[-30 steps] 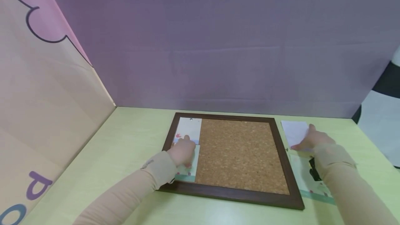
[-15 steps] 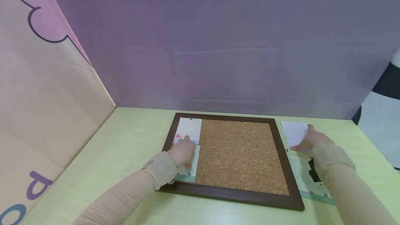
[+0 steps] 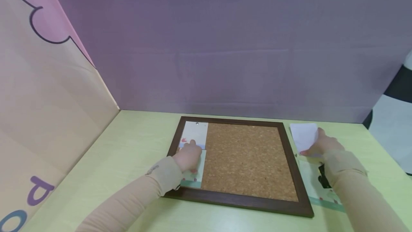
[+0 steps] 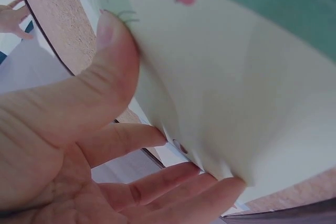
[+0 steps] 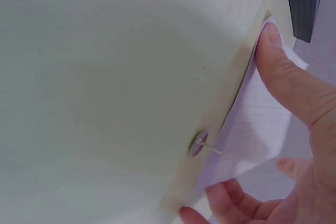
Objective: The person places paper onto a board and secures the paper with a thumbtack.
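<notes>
My left hand (image 3: 188,155) rests on a pale illustrated card (image 3: 196,178) with a green strip, lying on the framed corkboard (image 3: 248,160). In the left wrist view its thumb lies on the card and the other fingers, fairly straight, touch the edge near a thumbtack (image 4: 180,146). Above it, another illustrated card (image 3: 195,131) bears a thumbtack (image 3: 197,123) at its top. To the right of the board, my right hand (image 3: 325,144) pinches a lined white sheet of paper (image 5: 257,124) between thumb and fingers, the sheet bending upward.
A third card (image 3: 317,178) with a green strip lies partly under my right forearm. Beside the sheet are loose thumbtacks; one thumbtack (image 5: 198,144) points its pin up. A purple-grey cloth wall (image 3: 225,63) stands behind the table, with a printed panel (image 3: 58,99) at left.
The white sheet's far edge has risen slightly in my right hand. My left hand stays in the same place on the card.
</notes>
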Tool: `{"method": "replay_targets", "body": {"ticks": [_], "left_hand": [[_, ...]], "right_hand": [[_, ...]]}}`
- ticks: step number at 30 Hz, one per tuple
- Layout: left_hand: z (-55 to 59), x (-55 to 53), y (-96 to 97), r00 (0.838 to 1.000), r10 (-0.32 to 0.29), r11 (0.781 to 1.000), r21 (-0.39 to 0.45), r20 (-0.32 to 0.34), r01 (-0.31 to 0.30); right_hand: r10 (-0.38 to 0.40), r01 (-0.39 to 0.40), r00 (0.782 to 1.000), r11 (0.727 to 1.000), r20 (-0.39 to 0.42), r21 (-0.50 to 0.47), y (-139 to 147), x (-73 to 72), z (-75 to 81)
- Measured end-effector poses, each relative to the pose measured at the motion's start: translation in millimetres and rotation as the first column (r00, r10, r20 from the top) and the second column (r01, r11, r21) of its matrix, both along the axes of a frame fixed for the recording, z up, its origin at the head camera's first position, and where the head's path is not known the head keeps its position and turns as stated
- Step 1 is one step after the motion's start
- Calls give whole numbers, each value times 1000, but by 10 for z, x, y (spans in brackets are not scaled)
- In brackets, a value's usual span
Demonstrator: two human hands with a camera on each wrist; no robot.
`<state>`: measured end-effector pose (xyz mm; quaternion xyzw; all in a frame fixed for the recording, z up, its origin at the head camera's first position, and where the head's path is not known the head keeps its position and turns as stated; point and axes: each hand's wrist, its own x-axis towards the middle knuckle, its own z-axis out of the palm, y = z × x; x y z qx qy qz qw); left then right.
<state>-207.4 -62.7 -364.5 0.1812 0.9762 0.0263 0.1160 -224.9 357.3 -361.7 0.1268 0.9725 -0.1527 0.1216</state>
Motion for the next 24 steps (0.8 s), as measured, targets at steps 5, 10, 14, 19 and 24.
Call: {"method": "replay_targets", "body": {"ticks": [5,10,14,19,24], "left_hand": [[-4,2,6,1000,3,1000,-4,0,-3],[-15,0,11,1000,11,1000,1,5,-11],[-19,-2,9,1000,11,1000,7,5,-11],[-27,0,5,1000,7,1000,6,-1,-7],[-30,-1,1,1000,4,1000,2,-7,-4]], "right_hand": [[-27,26,999,999,-31,-32,19,-4,-39],[-3,1,1000,995,-26,-103,49,-36,-56],[26,-27,1000,991,-7,-134,84,-60,-86],[103,-103,995,992,1,-72,99,-56,-86],[92,-91,995,995,26,-38,92,-48,-63]]}}
